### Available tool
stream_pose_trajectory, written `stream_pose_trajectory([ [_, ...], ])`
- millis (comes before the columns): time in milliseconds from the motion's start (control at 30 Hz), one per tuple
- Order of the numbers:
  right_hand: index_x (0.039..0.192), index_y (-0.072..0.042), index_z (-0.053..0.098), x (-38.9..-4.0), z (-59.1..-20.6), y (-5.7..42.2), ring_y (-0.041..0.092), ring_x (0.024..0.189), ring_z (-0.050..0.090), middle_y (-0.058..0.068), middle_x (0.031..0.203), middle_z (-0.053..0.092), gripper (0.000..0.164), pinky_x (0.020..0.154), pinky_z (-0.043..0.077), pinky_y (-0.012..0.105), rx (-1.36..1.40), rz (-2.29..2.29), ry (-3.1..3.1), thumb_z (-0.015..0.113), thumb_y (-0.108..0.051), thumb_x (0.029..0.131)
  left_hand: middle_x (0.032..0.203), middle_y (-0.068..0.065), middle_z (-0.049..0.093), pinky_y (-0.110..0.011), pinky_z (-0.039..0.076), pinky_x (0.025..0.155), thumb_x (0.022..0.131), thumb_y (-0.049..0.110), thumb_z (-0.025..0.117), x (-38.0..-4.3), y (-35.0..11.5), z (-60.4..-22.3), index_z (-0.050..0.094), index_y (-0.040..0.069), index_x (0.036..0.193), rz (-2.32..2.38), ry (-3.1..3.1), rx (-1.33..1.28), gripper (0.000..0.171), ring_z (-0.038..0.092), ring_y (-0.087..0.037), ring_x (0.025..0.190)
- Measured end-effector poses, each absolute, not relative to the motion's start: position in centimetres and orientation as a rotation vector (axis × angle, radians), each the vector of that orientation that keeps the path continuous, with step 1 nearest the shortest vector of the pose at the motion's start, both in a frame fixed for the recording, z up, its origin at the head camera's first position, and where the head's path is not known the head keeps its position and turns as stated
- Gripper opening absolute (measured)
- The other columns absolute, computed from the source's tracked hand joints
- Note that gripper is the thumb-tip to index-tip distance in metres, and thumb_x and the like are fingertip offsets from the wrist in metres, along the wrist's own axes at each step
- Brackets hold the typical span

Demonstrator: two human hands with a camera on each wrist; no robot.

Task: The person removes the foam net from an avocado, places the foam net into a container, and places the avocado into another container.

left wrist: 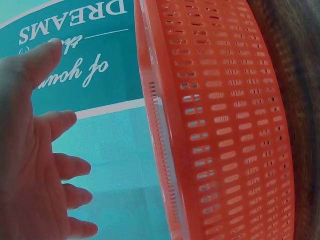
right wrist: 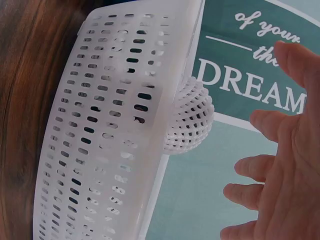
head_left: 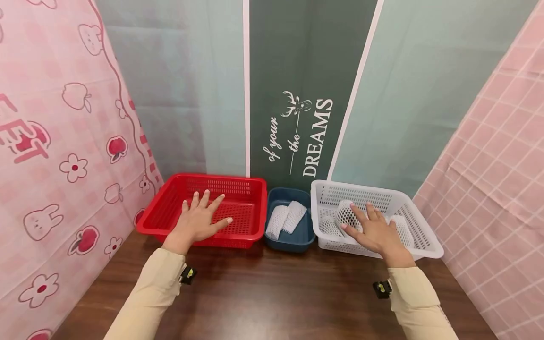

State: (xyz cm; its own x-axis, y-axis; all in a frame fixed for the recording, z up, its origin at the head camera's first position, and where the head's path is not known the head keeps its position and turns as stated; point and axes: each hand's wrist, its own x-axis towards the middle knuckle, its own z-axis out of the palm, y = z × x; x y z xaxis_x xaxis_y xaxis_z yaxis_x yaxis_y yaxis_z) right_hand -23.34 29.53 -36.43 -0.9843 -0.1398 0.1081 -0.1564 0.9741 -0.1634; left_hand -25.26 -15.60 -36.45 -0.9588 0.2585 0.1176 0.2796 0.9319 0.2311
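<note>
My left hand [head_left: 197, 222] hovers over the red plastic basket [head_left: 242, 242] with its fingers spread and nothing in them. The left wrist view shows it above the red rim, palm bare. Over the white basket [head_left: 418, 226] my right hand [head_left: 378, 231] spreads its fingers, also holding nothing. Below and beside that hand lie several bundles in white foam netting; one netted bundle [head_left: 348, 213] shows something dark through its mesh. In the right wrist view this rounded netted bundle [right wrist: 192, 117] rises above the basket's rim, apart from the fingers.
Between the two baskets stands a small blue bin [head_left: 297, 243] holding two flattened white foam net sleeves [head_left: 278, 221]. All three containers line the back of the brown wooden table [head_left: 280, 293]. A green cloth hangs behind; pink patterned cloths flank both sides.
</note>
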Motion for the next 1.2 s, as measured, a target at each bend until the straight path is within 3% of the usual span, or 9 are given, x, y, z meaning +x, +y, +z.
stream_pose_trajectory([
  [100, 0.141, -0.006, 0.037, -23.2, -36.7, 29.6, 0.054, 0.120, 0.032, 0.034, 0.138, 0.030, 0.074, 0.085, 0.027, 0.071, 0.293, 0.230, -2.947, 0.056, -0.052, 0.086, 0.142, -0.027, 0.031, -0.063, 0.022, 0.098, 0.081, 0.047, 0.063, -25.2, -15.6, -36.7, 0.036, 0.008, 0.143, -0.357, -2.946, -0.450, 0.078, 0.027, -0.046, 0.128],
  [167, 0.132, -0.003, 0.048, -23.2, -36.8, 29.7, 0.051, 0.110, 0.045, 0.033, 0.127, 0.044, 0.064, 0.077, 0.038, 0.066, 0.342, 0.211, -2.871, 0.063, -0.041, 0.083, 0.131, -0.025, 0.045, -0.059, 0.036, 0.091, 0.079, 0.043, 0.068, -25.2, -15.7, -36.7, 0.046, 0.005, 0.136, -0.321, -2.882, -0.482, 0.071, 0.045, -0.042, 0.115],
  [267, 0.117, 0.001, 0.059, -23.0, -37.0, 30.0, 0.045, 0.092, 0.056, 0.028, 0.108, 0.058, 0.048, 0.063, 0.045, 0.058, 0.380, 0.200, -2.811, 0.068, -0.029, 0.080, 0.113, -0.020, 0.059, -0.052, 0.047, 0.076, 0.077, 0.036, 0.072, -25.2, -15.8, -36.7, 0.057, 0.003, 0.124, -0.250, -2.813, -0.511, 0.059, 0.058, -0.035, 0.094],
  [400, 0.112, 0.001, 0.062, -22.9, -36.9, 30.2, 0.042, 0.083, 0.059, 0.024, 0.099, 0.061, 0.043, 0.059, 0.046, 0.055, 0.372, 0.219, -2.836, 0.068, -0.028, 0.080, 0.107, -0.017, 0.061, -0.049, 0.049, 0.072, 0.077, 0.034, 0.073, -25.2, -15.9, -36.8, 0.061, 0.003, 0.118, -0.229, -2.806, -0.511, 0.052, 0.060, -0.032, 0.088],
  [733, 0.114, 0.002, 0.061, -22.7, -37.0, 30.5, 0.043, 0.087, 0.058, 0.025, 0.101, 0.061, 0.044, 0.061, 0.046, 0.055, 0.347, 0.263, -2.885, 0.067, -0.026, 0.081, 0.108, -0.017, 0.061, -0.049, 0.049, 0.071, 0.077, 0.034, 0.073, -25.4, -15.8, -37.1, 0.062, 0.003, 0.116, -0.245, -2.819, -0.531, 0.051, 0.061, -0.032, 0.088],
  [1200, 0.130, 0.008, 0.044, -24.7, -37.7, 30.8, 0.050, 0.106, 0.047, 0.036, 0.120, 0.048, 0.062, 0.080, 0.040, 0.060, 0.312, 0.412, -2.925, 0.066, -0.027, 0.083, 0.107, -0.014, 0.060, -0.048, 0.050, 0.071, 0.073, 0.036, 0.076, -24.6, -12.6, -37.9, 0.063, 0.006, 0.116, -0.321, -2.792, -0.578, 0.055, 0.059, -0.030, 0.090],
])
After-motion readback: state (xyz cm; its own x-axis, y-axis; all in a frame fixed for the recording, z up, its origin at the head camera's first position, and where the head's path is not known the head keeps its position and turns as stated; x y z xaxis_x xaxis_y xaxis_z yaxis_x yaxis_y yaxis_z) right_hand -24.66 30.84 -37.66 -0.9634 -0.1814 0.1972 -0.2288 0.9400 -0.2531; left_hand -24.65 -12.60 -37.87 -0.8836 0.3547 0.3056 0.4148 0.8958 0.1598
